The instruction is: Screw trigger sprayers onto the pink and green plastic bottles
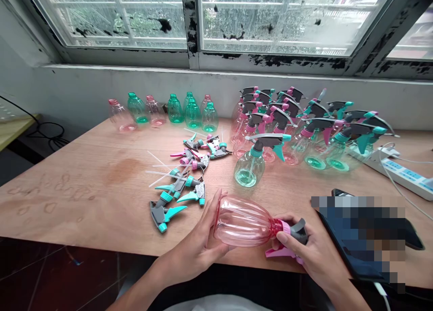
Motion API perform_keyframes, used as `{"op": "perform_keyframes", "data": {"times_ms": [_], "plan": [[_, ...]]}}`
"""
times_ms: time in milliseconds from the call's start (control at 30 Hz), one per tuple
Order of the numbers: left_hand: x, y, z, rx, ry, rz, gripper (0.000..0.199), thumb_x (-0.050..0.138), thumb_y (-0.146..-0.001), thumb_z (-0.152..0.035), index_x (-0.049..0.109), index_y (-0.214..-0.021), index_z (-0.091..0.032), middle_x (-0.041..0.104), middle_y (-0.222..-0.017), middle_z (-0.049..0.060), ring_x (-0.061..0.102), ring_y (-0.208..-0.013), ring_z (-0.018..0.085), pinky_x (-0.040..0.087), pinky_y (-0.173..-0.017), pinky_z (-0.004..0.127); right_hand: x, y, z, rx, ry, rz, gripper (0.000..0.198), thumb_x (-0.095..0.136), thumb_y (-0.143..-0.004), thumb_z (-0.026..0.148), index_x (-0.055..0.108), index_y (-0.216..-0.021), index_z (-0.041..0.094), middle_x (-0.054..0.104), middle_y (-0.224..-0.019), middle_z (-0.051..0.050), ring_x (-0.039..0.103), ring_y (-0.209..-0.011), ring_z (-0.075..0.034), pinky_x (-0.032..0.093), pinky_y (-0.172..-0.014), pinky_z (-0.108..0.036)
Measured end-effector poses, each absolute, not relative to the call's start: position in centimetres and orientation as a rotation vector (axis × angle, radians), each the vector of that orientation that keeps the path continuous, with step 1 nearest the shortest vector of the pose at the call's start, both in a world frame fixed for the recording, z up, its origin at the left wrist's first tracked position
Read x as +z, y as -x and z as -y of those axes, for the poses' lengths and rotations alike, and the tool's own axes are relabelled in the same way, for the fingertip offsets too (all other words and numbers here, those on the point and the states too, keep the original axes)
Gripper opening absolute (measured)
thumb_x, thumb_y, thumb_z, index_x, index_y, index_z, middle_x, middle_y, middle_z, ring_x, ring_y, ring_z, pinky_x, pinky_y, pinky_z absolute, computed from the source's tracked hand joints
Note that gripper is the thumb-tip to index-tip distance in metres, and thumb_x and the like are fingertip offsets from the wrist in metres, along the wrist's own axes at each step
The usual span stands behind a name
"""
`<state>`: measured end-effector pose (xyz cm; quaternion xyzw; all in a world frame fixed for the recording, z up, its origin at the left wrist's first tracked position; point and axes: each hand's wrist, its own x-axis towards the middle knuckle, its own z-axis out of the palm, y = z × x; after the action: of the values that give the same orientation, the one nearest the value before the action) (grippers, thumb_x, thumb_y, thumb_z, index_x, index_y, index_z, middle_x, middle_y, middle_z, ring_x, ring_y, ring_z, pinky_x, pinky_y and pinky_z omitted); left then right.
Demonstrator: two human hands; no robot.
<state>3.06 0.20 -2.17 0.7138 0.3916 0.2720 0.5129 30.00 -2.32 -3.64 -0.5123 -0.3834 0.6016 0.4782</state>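
A clear pink spray bottle (243,220) lies on its side in the air above the table's front edge. My left hand (199,241) cups its base, fingers wrapped round it. At the neck, my right hand (309,252) grips a grey and pink trigger sprayer (298,232), thumb and fingers at its pink collar. The sprayer sits on the bottle's neck; whether it is fully tightened I cannot tell. Left of the bottle lie several loose trigger sprayers (165,211) with white tubes. Just behind it stands a green spray bottle (249,169) with its sprayer on.
Open pink and green bottles (174,109) line the wall at back left. Many bottles with sprayers (314,144) crowd the back right. A power strip (402,173) with cables lies at right, near a dark tablet (348,239) and phone (414,236). A window rises behind the wooden table (84,180).
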Motion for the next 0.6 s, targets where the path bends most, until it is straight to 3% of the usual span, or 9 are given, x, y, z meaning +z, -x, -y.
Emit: {"op": "perform_keyframes", "data": {"times_ms": [133, 300, 467, 600], "plan": [[-1.93, -3.07, -0.11, 0.632, -1.681, -0.97, 0.111, 0.076, -0.087, -0.04, -0.009, -0.159, -0.037, 0.001, -0.173, 0.004, 0.002, -0.158, 0.031, 0.005, -0.128, 0.05, -3.51, -29.94, 2.34, 1.481, 1.25, 0.922, 0.036, 0.088, -0.072, 0.045, 0.074, -0.093, 0.018, 0.07, -0.069, -0.002, 0.069, -0.065, -0.024, 0.066, -0.064, -0.042], [-2.1, -2.97, -0.15, 0.628, -1.663, -0.97, 0.104, 0.073, -0.09, -0.039, -0.003, -0.16, -0.037, 0.003, -0.173, 0.002, 0.002, -0.158, 0.031, 0.006, -0.128, 0.049, -3.76, -30.1, 2.35, 1.473, 1.243, 0.932, 0.035, 0.088, -0.073, 0.044, 0.074, -0.094, 0.019, 0.071, -0.069, -0.002, 0.068, -0.066, -0.022, 0.066, -0.064, -0.038], [-2.18, -3.07, -0.14, 0.654, -1.706, -0.937, 0.1, 0.065, -0.095, -0.033, -0.012, -0.159, -0.036, -0.001, -0.173, 0.003, 0.003, -0.158, 0.029, 0.005, -0.128, 0.049, -4.13, -30.3, 2.31, 1.446, 1.228, 0.973, 0.034, 0.086, -0.076, 0.044, 0.073, -0.095, 0.019, 0.072, -0.069, -0.002, 0.068, -0.065, -0.02, 0.064, -0.064, -0.033], [-1.82, -3.22, -0.11, 0.643, -1.646, -0.94, 0.115, 0.075, -0.088, -0.036, -0.015, -0.159, -0.035, -0.002, -0.173, 0.006, 0.001, -0.158, 0.029, 0.006, -0.128, 0.049, -4.32, -30.32, 2.29, 1.422, 1.242, 1.002, 0.035, 0.086, -0.076, 0.045, 0.073, -0.095, 0.019, 0.071, -0.067, -0.002, 0.067, -0.064, -0.021, 0.063, -0.063, -0.033]]}}
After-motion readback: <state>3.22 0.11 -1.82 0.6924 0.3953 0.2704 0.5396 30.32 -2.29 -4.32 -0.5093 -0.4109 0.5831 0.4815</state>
